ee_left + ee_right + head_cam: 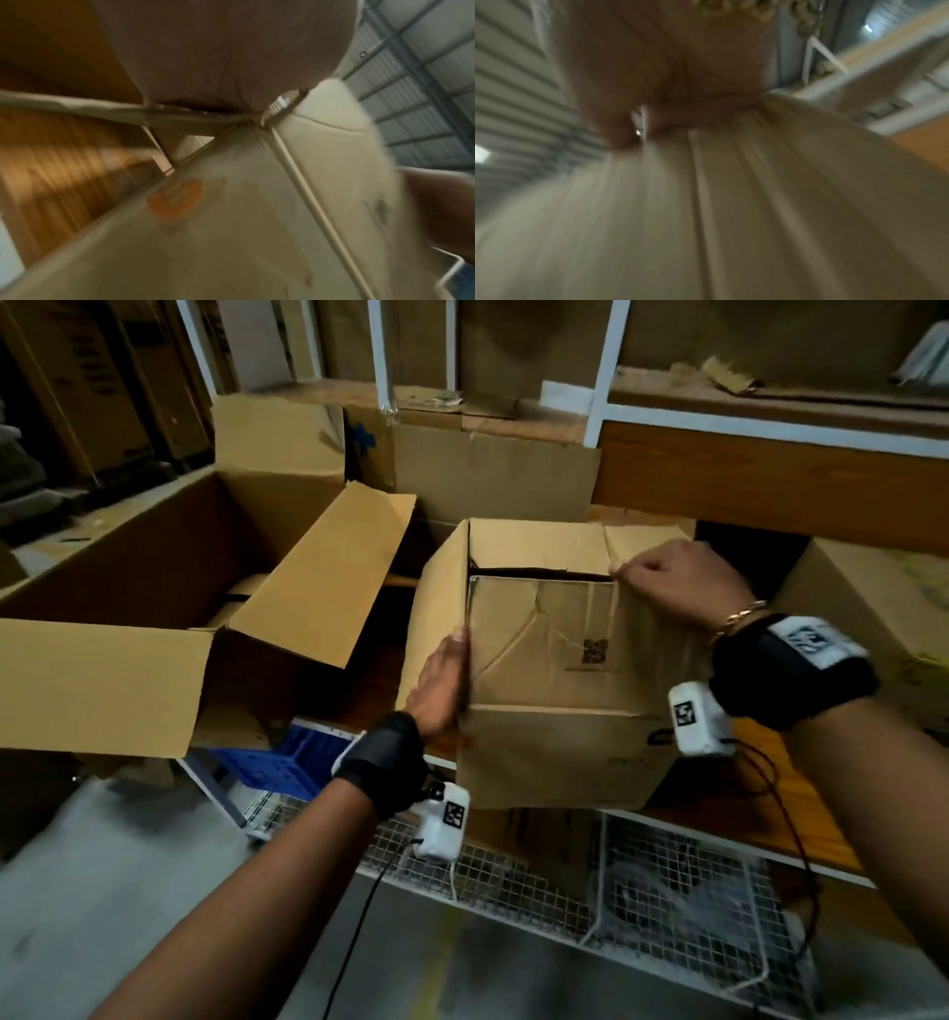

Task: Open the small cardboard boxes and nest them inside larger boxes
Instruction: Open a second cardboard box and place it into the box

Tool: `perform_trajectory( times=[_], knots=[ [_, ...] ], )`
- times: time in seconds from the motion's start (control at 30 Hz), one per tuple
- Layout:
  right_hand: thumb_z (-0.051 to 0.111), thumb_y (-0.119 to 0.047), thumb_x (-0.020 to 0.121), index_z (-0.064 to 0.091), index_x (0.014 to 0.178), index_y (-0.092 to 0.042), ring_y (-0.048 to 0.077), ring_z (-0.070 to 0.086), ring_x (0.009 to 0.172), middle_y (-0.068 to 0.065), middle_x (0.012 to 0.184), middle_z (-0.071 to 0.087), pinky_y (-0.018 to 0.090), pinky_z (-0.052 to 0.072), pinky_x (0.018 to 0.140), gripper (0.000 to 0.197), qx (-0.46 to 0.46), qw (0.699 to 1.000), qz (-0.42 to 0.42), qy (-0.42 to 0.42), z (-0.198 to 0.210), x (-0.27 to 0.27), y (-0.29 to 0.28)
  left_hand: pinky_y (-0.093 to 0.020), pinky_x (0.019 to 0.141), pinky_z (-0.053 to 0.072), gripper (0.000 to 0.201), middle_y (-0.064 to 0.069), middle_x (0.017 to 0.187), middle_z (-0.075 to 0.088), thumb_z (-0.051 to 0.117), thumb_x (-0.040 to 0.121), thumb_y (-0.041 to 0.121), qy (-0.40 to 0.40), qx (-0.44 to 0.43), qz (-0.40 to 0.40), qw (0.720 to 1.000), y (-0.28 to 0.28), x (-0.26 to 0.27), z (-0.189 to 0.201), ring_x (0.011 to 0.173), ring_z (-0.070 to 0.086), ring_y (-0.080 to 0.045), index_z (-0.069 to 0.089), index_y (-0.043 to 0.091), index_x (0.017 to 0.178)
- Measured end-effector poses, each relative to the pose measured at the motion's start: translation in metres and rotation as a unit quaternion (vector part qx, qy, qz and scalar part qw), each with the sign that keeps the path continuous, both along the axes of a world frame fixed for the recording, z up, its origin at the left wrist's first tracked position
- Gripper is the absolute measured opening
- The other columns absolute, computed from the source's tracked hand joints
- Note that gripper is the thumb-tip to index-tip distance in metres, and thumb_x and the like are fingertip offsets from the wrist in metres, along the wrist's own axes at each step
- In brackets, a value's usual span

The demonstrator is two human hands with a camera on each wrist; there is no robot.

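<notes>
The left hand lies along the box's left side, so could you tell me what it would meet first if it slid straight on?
Probably the large open box's raised flap, beyond the left hand; depth is unclear.

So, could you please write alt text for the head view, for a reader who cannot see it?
Two hands work on a small cardboard box on a shelf edge: the left hand lies flat against its left side, the right hand pinches its top flap. A large open box stands to the left.

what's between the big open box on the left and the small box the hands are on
In the head view, the big open box raises one flap toward the small box. Between flap and box: the left hand and a dark gap.
</notes>
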State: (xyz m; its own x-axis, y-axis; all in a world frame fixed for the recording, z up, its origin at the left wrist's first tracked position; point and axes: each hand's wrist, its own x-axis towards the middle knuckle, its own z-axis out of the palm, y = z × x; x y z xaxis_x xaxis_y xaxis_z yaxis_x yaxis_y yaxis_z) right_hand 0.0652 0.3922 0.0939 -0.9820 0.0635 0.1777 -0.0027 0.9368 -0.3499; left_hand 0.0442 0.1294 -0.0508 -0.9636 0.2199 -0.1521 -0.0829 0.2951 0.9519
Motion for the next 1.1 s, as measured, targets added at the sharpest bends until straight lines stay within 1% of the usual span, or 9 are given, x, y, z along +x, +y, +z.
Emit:
perform_trajectory(
  times=[0.07, 0.17, 0.27, 0.37, 0.43, 0.57, 0.77, 0.97, 1.1],
  knots=[
    [0.049, -0.054, 0.094, 0.075, 0.103, -0.020, 0.025, 0.062, 0.094, 0.005, 0.105, 0.070, 0.037, 0.052, 0.081, 0.044, 0.001, 0.995, 0.034, -0.092, 0.026, 0.030, 0.004, -0.058, 0.115, 0.024, 0.088, 0.008, 0.152, 0.041, 0.029, 0.065, 0.098, -0.015, 0.025, -0.029, 0.999, -0.003, -0.002, -0.002, 0.140, 0.037, -0.020, 0.037, 0.053, 0.141],
    [0.054, -0.049, 0.092, 0.070, 0.105, -0.026, 0.015, 0.061, 0.093, -0.001, 0.105, 0.069, 0.025, 0.045, 0.076, 0.031, 0.071, 0.955, 0.114, -0.263, 0.031, 0.068, 0.004, -0.056, 0.115, 0.028, 0.117, -0.001, 0.158, 0.030, 0.061, 0.059, 0.088, -0.034, 0.005, -0.035, 0.999, -0.009, -0.005, -0.001, 0.142, 0.034, -0.026, 0.019, 0.034, 0.153],
    [0.054, -0.056, 0.090, 0.051, 0.133, -0.031, 0.013, 0.051, 0.112, -0.013, 0.123, 0.053, 0.028, 0.039, 0.084, 0.049, 0.137, 0.925, 0.122, -0.332, -0.003, 0.084, 0.005, -0.051, 0.119, 0.019, 0.122, 0.012, 0.163, -0.001, 0.072, 0.052, 0.082, 0.007, -0.186, -0.114, 0.976, -0.013, -0.003, 0.012, 0.148, 0.015, -0.024, 0.027, 0.028, 0.152],
    [0.050, -0.068, 0.086, 0.037, 0.145, -0.032, 0.021, 0.045, 0.128, -0.005, 0.143, 0.046, 0.036, 0.038, 0.102, 0.070, 0.138, 0.941, 0.079, -0.298, -0.051, 0.081, 0.011, -0.055, 0.119, 0.017, 0.115, 0.016, 0.159, -0.020, 0.064, 0.044, 0.091, 0.044, -0.300, -0.171, 0.938, -0.016, 0.001, 0.021, 0.149, 0.002, -0.031, 0.040, 0.038, 0.144],
    [0.046, -0.075, 0.083, 0.038, 0.143, -0.034, 0.023, 0.046, 0.128, -0.004, 0.145, 0.047, 0.039, 0.037, 0.102, 0.073, 0.151, 0.949, 0.065, -0.269, -0.075, 0.080, 0.016, -0.055, 0.118, 0.018, 0.120, 0.014, 0.159, -0.022, 0.062, 0.041, 0.094, 0.049, -0.333, -0.172, 0.926, -0.014, -0.003, 0.019, 0.150, 0.000, -0.032, 0.039, 0.038, 0.145],
    [0.045, -0.078, 0.080, 0.048, 0.128, -0.035, 0.022, 0.050, 0.120, -0.004, 0.132, 0.056, 0.040, 0.032, 0.098, 0.065, 0.156, 0.977, 0.029, -0.142, -0.109, 0.087, 0.015, -0.055, 0.118, 0.020, 0.121, 0.008, 0.161, -0.018, 0.056, 0.038, 0.098, 0.083, -0.394, -0.157, 0.902, -0.011, 0.000, 0.019, 0.149, 0.005, -0.033, 0.044, 0.035, 0.141],
    [0.052, -0.066, 0.083, 0.050, 0.119, -0.029, 0.021, 0.051, 0.099, -0.002, 0.109, 0.059, 0.041, 0.036, 0.089, 0.052, 0.265, 0.963, 0.021, 0.042, -0.151, 0.094, 0.020, -0.047, 0.115, 0.032, 0.077, 0.002, 0.163, -0.011, 0.070, 0.053, 0.081, 0.148, -0.435, -0.141, 0.877, -0.009, 0.013, 0.016, 0.147, 0.019, -0.034, 0.054, 0.035, 0.113],
    [0.042, -0.069, 0.086, 0.046, 0.125, -0.036, 0.018, 0.052, 0.112, -0.008, 0.123, 0.058, 0.040, 0.035, 0.095, 0.051, 0.214, 0.975, 0.052, -0.030, -0.131, 0.090, 0.023, -0.046, 0.114, 0.033, 0.099, 0.006, 0.162, -0.014, 0.069, 0.046, 0.085, 0.134, -0.451, -0.140, 0.871, -0.010, 0.013, 0.019, 0.147, 0.019, -0.032, 0.049, 0.030, 0.126],
    [0.036, -0.074, 0.087, 0.054, 0.122, -0.037, 0.016, 0.060, 0.098, -0.008, 0.116, 0.065, 0.032, 0.047, 0.082, 0.054, 0.153, 0.974, 0.094, -0.136, -0.093, 0.084, 0.023, -0.049, 0.115, 0.031, 0.114, 0.009, 0.161, -0.019, 0.068, 0.039, 0.088, 0.112, -0.453, -0.166, 0.868, -0.025, 0.010, 0.021, 0.149, 0.011, -0.030, 0.045, 0.029, 0.134]
  ],
)
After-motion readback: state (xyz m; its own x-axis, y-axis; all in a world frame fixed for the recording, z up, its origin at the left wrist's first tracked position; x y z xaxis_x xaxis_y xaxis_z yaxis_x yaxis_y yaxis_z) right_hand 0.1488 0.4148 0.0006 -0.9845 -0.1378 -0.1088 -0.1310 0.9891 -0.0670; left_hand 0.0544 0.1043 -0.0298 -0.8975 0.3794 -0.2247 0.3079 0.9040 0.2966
